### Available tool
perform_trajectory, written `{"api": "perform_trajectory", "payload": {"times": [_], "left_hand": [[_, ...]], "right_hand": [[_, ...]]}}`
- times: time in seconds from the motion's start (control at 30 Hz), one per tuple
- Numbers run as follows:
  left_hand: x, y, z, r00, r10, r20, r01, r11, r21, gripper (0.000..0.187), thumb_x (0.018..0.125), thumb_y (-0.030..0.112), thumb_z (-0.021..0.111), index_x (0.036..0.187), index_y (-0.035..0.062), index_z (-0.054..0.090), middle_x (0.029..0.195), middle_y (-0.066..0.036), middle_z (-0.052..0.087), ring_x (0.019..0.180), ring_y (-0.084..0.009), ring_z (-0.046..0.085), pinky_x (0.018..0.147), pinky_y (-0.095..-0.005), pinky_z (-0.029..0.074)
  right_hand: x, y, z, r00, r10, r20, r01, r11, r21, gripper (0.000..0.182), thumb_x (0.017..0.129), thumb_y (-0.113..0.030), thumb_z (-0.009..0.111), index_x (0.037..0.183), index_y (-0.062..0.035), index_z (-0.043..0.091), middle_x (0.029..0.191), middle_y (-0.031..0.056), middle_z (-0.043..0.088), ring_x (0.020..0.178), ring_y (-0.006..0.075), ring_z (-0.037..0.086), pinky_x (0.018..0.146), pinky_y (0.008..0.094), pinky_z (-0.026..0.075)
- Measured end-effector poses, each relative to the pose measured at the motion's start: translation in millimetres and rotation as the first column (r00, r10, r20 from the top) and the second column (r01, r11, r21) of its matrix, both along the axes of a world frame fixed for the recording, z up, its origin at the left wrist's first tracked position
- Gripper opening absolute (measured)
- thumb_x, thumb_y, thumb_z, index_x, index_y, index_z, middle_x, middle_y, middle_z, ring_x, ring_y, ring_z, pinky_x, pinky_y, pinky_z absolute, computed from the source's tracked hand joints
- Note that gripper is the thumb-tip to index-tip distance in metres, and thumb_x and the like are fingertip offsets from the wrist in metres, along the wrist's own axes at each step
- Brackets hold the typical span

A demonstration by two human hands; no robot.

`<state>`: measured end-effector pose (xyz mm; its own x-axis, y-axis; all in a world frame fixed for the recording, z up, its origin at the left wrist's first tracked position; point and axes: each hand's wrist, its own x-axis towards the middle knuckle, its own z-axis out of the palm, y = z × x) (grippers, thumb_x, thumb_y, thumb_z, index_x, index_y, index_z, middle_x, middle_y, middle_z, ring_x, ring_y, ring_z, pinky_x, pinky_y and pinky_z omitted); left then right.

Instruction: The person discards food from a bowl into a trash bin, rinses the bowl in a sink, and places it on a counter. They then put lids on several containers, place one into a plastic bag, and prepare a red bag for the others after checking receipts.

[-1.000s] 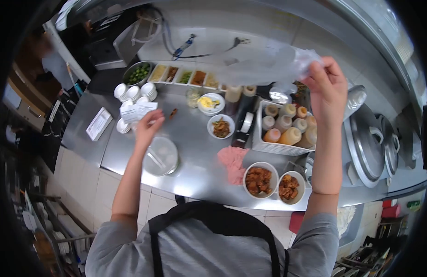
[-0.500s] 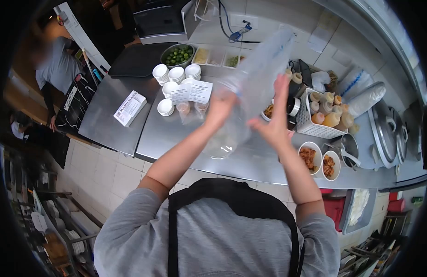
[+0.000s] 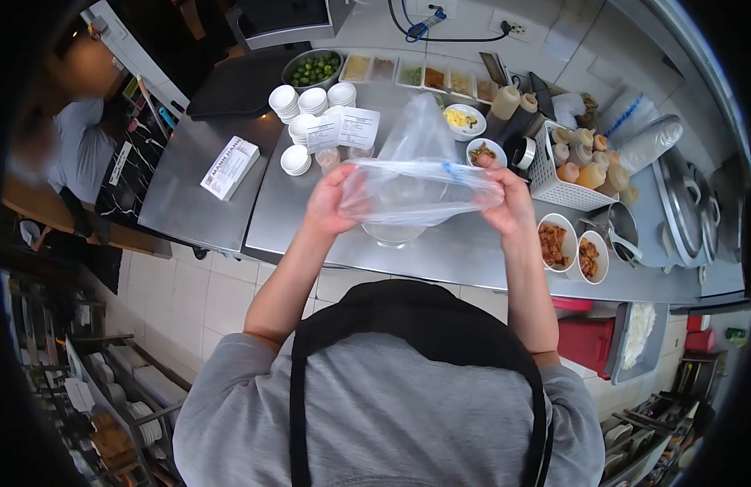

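A clear plastic bag (image 3: pixel 420 154) spreads out over the steel counter, its mouth stretched wide toward me. My left hand (image 3: pixel 330 203) grips one side of that mouth, and my right hand (image 3: pixel 509 199) grips the other. Under the near edge of the bag shows a clear round container (image 3: pixel 393 234), partly covered by the film. Just beyond my right hand stands a small white bowl of food (image 3: pixel 486 152). Left of the bag, white paper slips (image 3: pixel 357 128) lie over small clear cups (image 3: pixel 327 158), close to stacked white cups (image 3: pixel 296 161).
A printed box (image 3: pixel 229 168) lies on the left counter. At the right are a white basket of squeeze bottles (image 3: pixel 574 195), two bowls of browned food (image 3: pixel 557 243) and a pan (image 3: pixel 623 231). Green limes (image 3: pixel 314 70) fill a bowl at the back. Another person (image 3: pixel 75 146) stands far left.
The bag has come down from an upright, raised position and its mouth is now spread sideways. My right hand has gone from spread fingers to gripping the bag's edge.
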<state>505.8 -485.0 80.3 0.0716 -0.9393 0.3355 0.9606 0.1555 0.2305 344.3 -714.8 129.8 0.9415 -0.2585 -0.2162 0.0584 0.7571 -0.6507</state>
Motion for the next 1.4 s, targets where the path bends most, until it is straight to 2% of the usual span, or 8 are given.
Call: {"api": "perform_trajectory", "payload": {"times": [0.2, 0.27, 0.37, 0.53, 0.6, 0.87, 1.03, 1.4], "left_hand": [[0, 25, -2, 0.972, 0.178, 0.156, -0.212, 0.947, 0.241, 0.028, 0.08, 0.026, 0.049, 0.095, 0.0029, 0.054, 0.089, -0.007, 0.056, 0.08, -0.0185, 0.055, 0.072, -0.0323, 0.044], [-21, 18, 16, 0.092, 0.287, 0.953, -0.991, 0.116, 0.061, 0.028, 0.073, 0.02, 0.057, 0.096, 0.0049, 0.055, 0.097, -0.009, 0.052, 0.087, -0.0206, 0.052, 0.076, -0.0337, 0.041], [-51, -7, 46, -0.828, -0.094, 0.553, -0.561, 0.142, -0.816, 0.028, 0.069, 0.013, 0.062, 0.095, 0.0061, 0.056, 0.101, -0.012, 0.05, 0.091, -0.025, 0.05, 0.078, -0.036, 0.039], [-38, -49, 11, -0.764, -0.216, 0.608, -0.645, 0.289, -0.707, 0.021, 0.068, 0.008, 0.06, 0.089, 0.0047, 0.058, 0.099, -0.013, 0.05, 0.091, -0.0311, 0.049, 0.077, -0.0402, 0.041], [-27, -54, 1, -0.688, -0.187, 0.701, -0.725, 0.218, -0.654, 0.017, 0.068, 0.006, 0.059, 0.086, 0.004, 0.059, 0.096, -0.013, 0.052, 0.088, -0.0329, 0.05, 0.076, -0.0416, 0.041], [4, -5, 56, 0.8, 0.326, 0.503, -0.517, 0.8, 0.304, 0.035, 0.073, -0.004, 0.053, 0.105, 0.0074, 0.043, 0.075, -0.003, 0.053, 0.058, -0.0097, 0.049, 0.058, -0.027, 0.045], [6, -8, 37, -0.214, 0.016, 0.977, -0.949, 0.235, -0.212, 0.012, 0.07, -0.006, 0.053, 0.071, 0.0062, 0.055, 0.071, 0.004, 0.049, 0.062, -0.0055, 0.046, 0.055, -0.0197, 0.038], [27, 42, 11, -0.587, -0.44, 0.679, -0.76, 0.011, -0.65, 0.022, 0.064, -0.008, 0.05, 0.081, 0.0006, 0.062, 0.09, -0.011, 0.055, 0.081, -0.0287, 0.056, 0.069, -0.0347, 0.047]], "right_hand": [[13, 4, -15, 0.998, -0.059, -0.018, 0.061, 0.982, 0.177, 0.016, 0.075, -0.004, 0.05, 0.09, -0.0084, 0.048, 0.066, -0.0006, 0.048, 0.054, 0.0104, 0.047, 0.039, 0.0231, 0.032], [17, 3, -13, 0.999, -0.041, -0.009, 0.042, 0.995, 0.093, 0.015, 0.075, -0.004, 0.049, 0.09, -0.0087, 0.048, 0.066, -0.0006, 0.047, 0.054, 0.0098, 0.046, 0.039, 0.0234, 0.031], [23, 0, -15, 0.993, 0.092, 0.068, -0.094, 0.995, 0.018, 0.015, 0.077, -0.005, 0.047, 0.092, -0.0087, 0.048, 0.065, -0.0016, 0.046, 0.052, 0.0088, 0.044, 0.039, 0.0227, 0.031], [35, 16, 7, 0.995, 0.07, -0.073, -0.099, 0.822, -0.56, 0.015, 0.079, -0.007, 0.049, 0.093, -0.007, 0.05, 0.069, 0.0009, 0.049, 0.058, 0.0122, 0.048, 0.047, 0.023, 0.037], [26, 39, 21, 0.718, -0.1, 0.688, 0.434, -0.708, -0.556, 0.012, 0.078, -0.009, 0.053, 0.089, -0.005, 0.051, 0.077, 0.0059, 0.053, 0.071, 0.018, 0.053, 0.057, 0.0271, 0.042], [47, -8, -22, 0.983, -0.088, -0.159, -0.177, -0.672, -0.719, 0.025, 0.083, -0.019, 0.041, 0.083, -0.0051, 0.061, 0.076, 0.0157, 0.061, 0.072, 0.03, 0.06, 0.064, 0.0408, 0.047], [57, -2, 15, 0.967, -0.018, -0.253, -0.192, -0.704, -0.683, 0.026, 0.072, -0.028, 0.062, 0.081, -0.0037, 0.061, 0.076, 0.0172, 0.061, 0.075, 0.0315, 0.06, 0.067, 0.0407, 0.047], [69, 48, -27, 0.917, 0.36, -0.172, 0.02, -0.472, -0.881, 0.039, 0.065, -0.009, 0.063, 0.104, -0.01, 0.058, 0.094, 0.0136, 0.06, 0.084, 0.0302, 0.057, 0.074, 0.0376, 0.046]]}}
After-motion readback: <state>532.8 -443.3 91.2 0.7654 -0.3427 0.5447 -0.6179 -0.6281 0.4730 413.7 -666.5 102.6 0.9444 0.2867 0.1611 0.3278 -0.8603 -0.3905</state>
